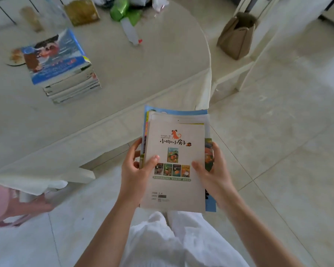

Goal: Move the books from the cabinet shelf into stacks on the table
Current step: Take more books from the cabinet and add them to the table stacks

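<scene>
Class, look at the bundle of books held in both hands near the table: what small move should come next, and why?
Probably carry the bundle forward and left over the table. The left hand and right hand grip it off the table's edge, and one stack already stands there.

The top book [175,162] of the bundle, held between the left hand [137,170] and the right hand [214,174], carries the only readable text: the black title "小狗的小房子" beneath a small orange dog, just above both thumbs. Small lettering beside the dog, the green banner under the row of four cover pictures, and the print lower down are too blurred to read.
</scene>
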